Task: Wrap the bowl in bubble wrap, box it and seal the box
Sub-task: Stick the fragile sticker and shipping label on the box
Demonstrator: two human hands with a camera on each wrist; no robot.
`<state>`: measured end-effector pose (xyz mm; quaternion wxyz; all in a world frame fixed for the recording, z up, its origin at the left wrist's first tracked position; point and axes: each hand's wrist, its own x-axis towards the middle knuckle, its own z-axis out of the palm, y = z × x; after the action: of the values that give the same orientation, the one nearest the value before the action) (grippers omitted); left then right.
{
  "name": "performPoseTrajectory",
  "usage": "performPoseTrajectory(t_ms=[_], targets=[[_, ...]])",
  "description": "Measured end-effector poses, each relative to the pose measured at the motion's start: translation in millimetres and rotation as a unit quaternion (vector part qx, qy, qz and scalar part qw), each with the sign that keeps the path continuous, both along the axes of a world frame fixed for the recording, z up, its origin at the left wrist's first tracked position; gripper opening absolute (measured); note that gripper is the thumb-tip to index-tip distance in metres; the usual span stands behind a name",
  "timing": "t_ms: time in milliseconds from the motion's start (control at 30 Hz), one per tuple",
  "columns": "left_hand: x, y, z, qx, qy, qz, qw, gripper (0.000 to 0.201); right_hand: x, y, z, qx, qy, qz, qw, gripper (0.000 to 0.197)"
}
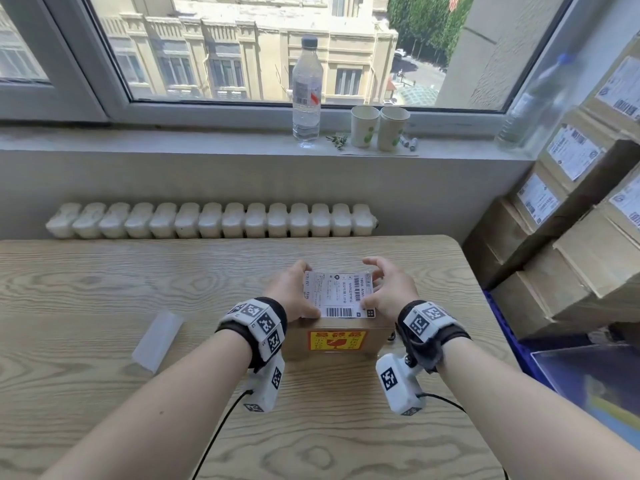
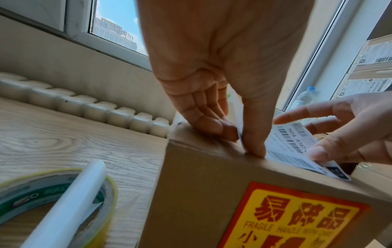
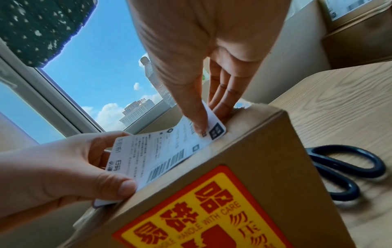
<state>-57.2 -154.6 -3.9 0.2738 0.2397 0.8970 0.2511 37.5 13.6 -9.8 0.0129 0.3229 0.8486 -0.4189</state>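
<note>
A shut cardboard box [image 1: 298,342] [image 2: 201,184] [image 3: 265,142] stands on the wooden table [image 1: 104,278], with a red and yellow fragile sticker [image 1: 336,340] [image 3: 201,209] on its near side. Both hands hold a white shipping label [image 1: 337,294] [image 2: 292,146] [image 3: 152,151] over its top. My left hand [image 1: 304,289] [image 2: 239,134] pinches the label's left edge between thumb and fingers. My right hand [image 1: 381,289] [image 3: 210,120] pinches the right end, thumb on the near corner, and that edge curls up. No bowl or bubble wrap shows.
A tape roll [image 2: 53,193] with a white strip [image 2: 70,201] across it lies left of the box. Black scissors [image 3: 343,169] lie to its right. A water bottle [image 1: 306,88] and two paper cups [image 1: 379,126] stand on the sill. Labelled cartons [image 1: 571,220] are stacked at right.
</note>
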Motion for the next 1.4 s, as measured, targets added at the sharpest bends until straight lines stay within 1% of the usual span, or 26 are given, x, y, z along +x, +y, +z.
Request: performPoseTrajectory(t_ms=[67, 100, 200, 267, 300, 367, 467, 533, 600, 767, 1033, 1233, 1400], targets=[[0, -1, 0, 0.002, 0.003, -0.002, 1.0, 0.075, -1, -1, 0, 0.015, -0.003, 0.006, 1.0, 0.084], [-1, -1, -1, 0.001, 0.011, -0.004, 1.0, 0.081, -1, -1, 0, 0.028, -0.006, 0.01, 1.0, 0.083], [-2, -3, -4, -0.02, 0.084, -0.031, 0.996, 0.103, 1, -6, 1, 0.103, -0.016, 0.045, 0.994, 0.08], [-4, -5, -6, -0.029, 0.132, -0.045, 0.99, 0.107, 2, -9, 3, 0.15, -0.019, 0.079, 0.985, 0.077], [-5, -6, -6, -0.032, 0.144, -0.053, 0.988, 0.105, 2, -11, 4, 0.167, -0.021, 0.097, 0.981, 0.075], [-5, -7, -7, -0.044, 0.156, -0.073, 0.984, 0.095, 2, -16, 7, 0.193, -0.037, 0.135, 0.971, 0.071], [-2, -7, -8, -0.086, 0.182, -0.13, 0.971, 0.08, 0, -23, 7, 0.236, -0.076, 0.193, 0.949, 0.071], [-2, -7, -9, -0.114, 0.188, -0.151, 0.964, 0.074, -2, -25, 6, 0.254, -0.102, 0.218, 0.937, 0.071], [-4, -7, -11, -0.129, 0.181, -0.153, 0.963, 0.073, -3, -24, 5, 0.257, -0.125, 0.228, 0.931, 0.072], [-9, -9, -10, -0.151, 0.165, -0.158, 0.962, 0.077, -5, -18, 7, 0.265, -0.162, 0.229, 0.923, 0.073], [-19, -29, -7, -0.148, 0.127, -0.115, 0.974, 0.076, 8, 0, 12, 0.24, -0.173, 0.192, 0.936, 0.072], [-18, -31, -2, -0.143, 0.122, -0.097, 0.977, 0.074, 16, 13, 18, 0.244, -0.181, 0.171, 0.937, 0.069], [-17, -30, -1, -0.147, 0.115, -0.091, 0.978, 0.074, 18, 14, 16, 0.235, -0.158, 0.146, 0.948, 0.064]])
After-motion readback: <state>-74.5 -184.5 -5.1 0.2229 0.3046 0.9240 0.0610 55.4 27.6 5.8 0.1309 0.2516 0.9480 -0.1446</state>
